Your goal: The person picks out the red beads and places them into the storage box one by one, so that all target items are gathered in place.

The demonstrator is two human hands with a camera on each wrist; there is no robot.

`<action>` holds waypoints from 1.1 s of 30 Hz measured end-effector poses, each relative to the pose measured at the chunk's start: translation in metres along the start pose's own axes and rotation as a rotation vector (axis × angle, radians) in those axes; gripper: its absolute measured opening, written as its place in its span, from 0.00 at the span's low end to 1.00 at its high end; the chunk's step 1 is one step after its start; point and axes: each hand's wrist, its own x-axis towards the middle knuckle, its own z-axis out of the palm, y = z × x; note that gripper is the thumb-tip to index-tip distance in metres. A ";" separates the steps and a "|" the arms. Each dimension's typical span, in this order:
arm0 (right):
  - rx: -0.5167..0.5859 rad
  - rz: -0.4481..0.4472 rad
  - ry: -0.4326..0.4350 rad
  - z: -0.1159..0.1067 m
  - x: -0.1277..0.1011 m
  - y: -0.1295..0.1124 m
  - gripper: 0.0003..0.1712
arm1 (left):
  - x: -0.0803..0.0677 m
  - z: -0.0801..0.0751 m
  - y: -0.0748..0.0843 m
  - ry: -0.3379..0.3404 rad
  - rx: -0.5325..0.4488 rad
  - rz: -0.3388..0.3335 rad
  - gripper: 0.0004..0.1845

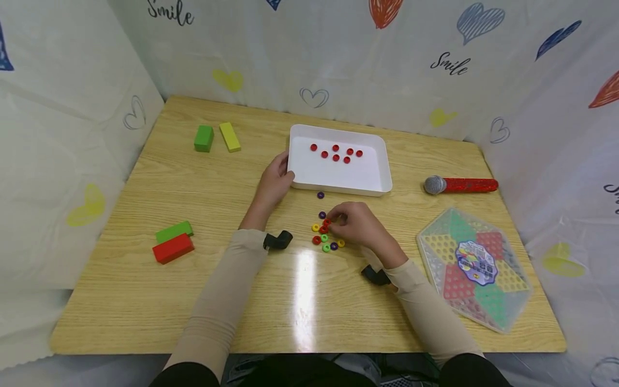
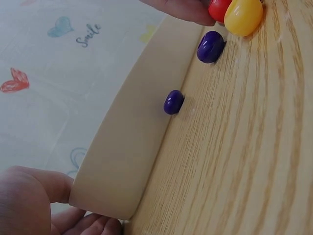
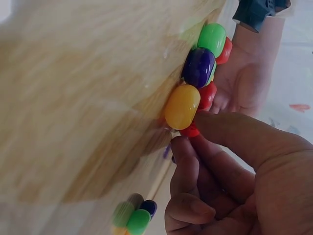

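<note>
My right hand (image 1: 355, 223) pinches a small red plastic ring bead (image 1: 327, 222) at the edge of a mixed-colour bead cluster (image 1: 325, 239) on the wooden table (image 1: 145, 183). The bead looks light, hard and slippery; gripping its rim seems best. My left hand (image 1: 276, 180) grips the white plastic tray (image 1: 338, 172) by its corner.

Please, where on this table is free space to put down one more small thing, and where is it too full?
Bare wood lies between the green and yellow blocks and the green and red blocks, and along the near edge between the two sleeves. It is crowded at the bead cluster under the right hand, just before the white tray that the left hand holds.
</note>
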 end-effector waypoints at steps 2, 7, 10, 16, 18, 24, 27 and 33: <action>0.001 0.006 -0.002 0.000 0.001 0.000 0.07 | 0.000 -0.001 0.000 0.001 0.000 -0.005 0.33; 0.005 0.028 -0.012 -0.001 0.001 0.001 0.07 | 0.000 -0.001 -0.001 0.006 0.006 -0.016 0.33; 0.015 0.039 -0.011 -0.004 0.001 0.001 0.07 | 0.000 -0.001 -0.001 0.007 0.007 -0.016 0.33; 0.005 0.034 -0.003 -0.015 0.006 -0.001 0.07 | 0.001 -0.002 -0.003 0.010 0.001 -0.022 0.33; -0.013 0.029 0.000 -0.020 0.010 -0.002 0.07 | 0.001 -0.002 -0.003 0.006 0.000 -0.020 0.33; -0.059 0.022 0.022 -0.038 0.026 -0.004 0.08 | 0.000 -0.003 -0.002 -0.003 -0.016 -0.004 0.33; -0.058 0.031 0.028 -0.047 0.035 -0.003 0.08 | 0.000 -0.003 -0.001 -0.008 -0.020 -0.014 0.33; -0.053 0.046 0.039 -0.066 0.059 -0.003 0.08 | -0.001 -0.002 0.000 -0.005 -0.027 -0.017 0.34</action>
